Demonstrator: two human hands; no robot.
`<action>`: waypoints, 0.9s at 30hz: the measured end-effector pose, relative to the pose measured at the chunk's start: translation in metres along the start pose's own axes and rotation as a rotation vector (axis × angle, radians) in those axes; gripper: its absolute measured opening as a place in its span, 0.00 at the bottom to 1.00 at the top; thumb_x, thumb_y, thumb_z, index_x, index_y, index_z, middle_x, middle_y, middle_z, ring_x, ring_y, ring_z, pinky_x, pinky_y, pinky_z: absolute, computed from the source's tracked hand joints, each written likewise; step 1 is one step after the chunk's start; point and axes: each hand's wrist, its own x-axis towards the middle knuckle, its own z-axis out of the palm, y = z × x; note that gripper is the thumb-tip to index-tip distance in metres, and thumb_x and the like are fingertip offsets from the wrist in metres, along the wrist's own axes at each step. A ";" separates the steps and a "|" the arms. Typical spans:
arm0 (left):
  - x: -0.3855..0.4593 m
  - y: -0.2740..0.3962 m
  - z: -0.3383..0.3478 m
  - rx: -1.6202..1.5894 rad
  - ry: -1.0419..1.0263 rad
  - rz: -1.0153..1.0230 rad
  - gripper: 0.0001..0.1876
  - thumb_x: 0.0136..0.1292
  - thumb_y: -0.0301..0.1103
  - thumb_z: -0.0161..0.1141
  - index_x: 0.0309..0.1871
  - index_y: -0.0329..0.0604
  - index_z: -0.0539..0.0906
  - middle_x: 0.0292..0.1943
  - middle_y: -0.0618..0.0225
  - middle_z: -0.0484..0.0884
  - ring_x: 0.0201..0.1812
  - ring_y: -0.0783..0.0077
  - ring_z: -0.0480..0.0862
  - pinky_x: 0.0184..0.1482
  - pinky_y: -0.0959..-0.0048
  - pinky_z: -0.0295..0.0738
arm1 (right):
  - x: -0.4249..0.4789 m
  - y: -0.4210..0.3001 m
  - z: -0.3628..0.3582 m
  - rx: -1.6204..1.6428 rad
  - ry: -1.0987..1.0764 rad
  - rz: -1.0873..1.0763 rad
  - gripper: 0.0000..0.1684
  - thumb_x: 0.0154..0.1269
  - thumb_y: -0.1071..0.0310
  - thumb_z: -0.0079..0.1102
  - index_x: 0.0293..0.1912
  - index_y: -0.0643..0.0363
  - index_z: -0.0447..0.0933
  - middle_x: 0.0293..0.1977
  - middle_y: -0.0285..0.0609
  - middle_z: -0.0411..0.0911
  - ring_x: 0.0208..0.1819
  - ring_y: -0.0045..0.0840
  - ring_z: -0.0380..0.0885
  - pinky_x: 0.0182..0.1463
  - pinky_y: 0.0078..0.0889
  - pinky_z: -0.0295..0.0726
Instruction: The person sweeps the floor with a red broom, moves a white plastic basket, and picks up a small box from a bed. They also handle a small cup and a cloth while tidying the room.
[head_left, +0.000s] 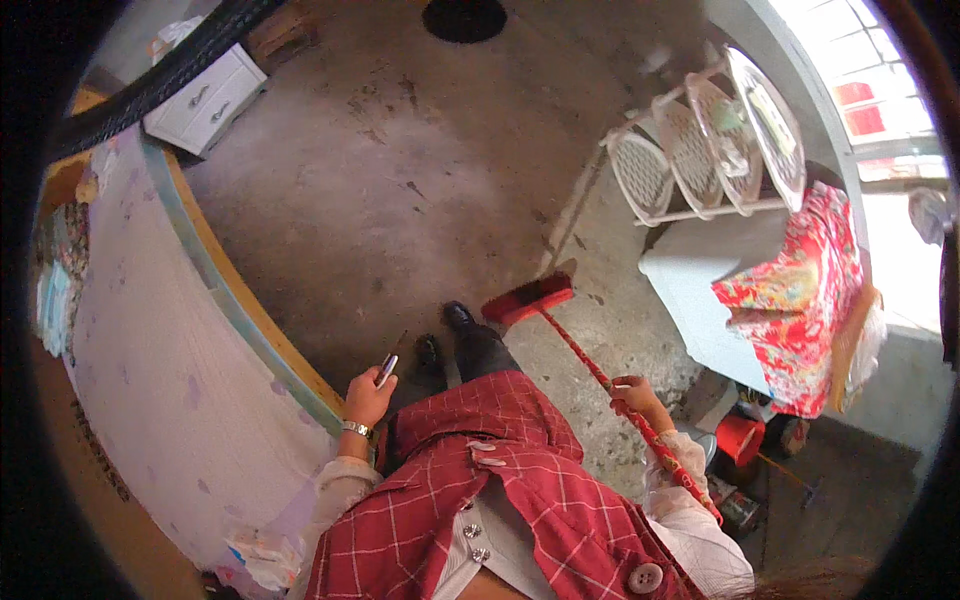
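Note:
My right hand grips the patterned red handle of a broom. The handle runs back along my right forearm, and the red-and-black broom head is beyond my feet, over the line between brown and grey floor. In my left hand is a small slim object, silvery and dark; its exact kind cannot be told. A metal-band watch is on my left wrist. The left hand is beside the bed's wooden edge, and my black shoes show between the hands.
A bed with a pale sheet lines the left side, with a white drawer cabinet past its far end. At the right stand a white tiered rack, a pale box-shaped thing under red floral cloth, and a red container.

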 end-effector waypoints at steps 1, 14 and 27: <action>0.000 0.002 0.000 -0.010 -0.004 0.005 0.17 0.55 0.43 0.63 0.38 0.37 0.82 0.26 0.52 0.81 0.30 0.50 0.82 0.34 0.60 0.74 | -0.008 0.012 -0.002 -0.028 0.014 0.005 0.23 0.55 0.71 0.63 0.50 0.71 0.72 0.21 0.46 0.78 0.16 0.26 0.77 0.17 0.27 0.72; 0.007 -0.028 0.024 -0.028 -0.107 0.064 0.14 0.54 0.39 0.64 0.33 0.35 0.81 0.25 0.52 0.80 0.28 0.50 0.80 0.33 0.60 0.73 | -0.005 -0.056 0.011 0.308 0.058 -0.351 0.26 0.59 0.67 0.61 0.57 0.63 0.71 0.23 0.41 0.78 0.18 0.21 0.75 0.20 0.24 0.72; 0.008 0.094 0.079 0.296 -0.183 0.102 0.16 0.54 0.43 0.64 0.34 0.36 0.80 0.27 0.49 0.81 0.31 0.46 0.81 0.33 0.56 0.73 | 0.248 -0.118 -0.038 0.323 -0.055 -0.498 0.11 0.60 0.63 0.59 0.37 0.61 0.79 0.21 0.38 0.76 0.18 0.18 0.72 0.20 0.25 0.70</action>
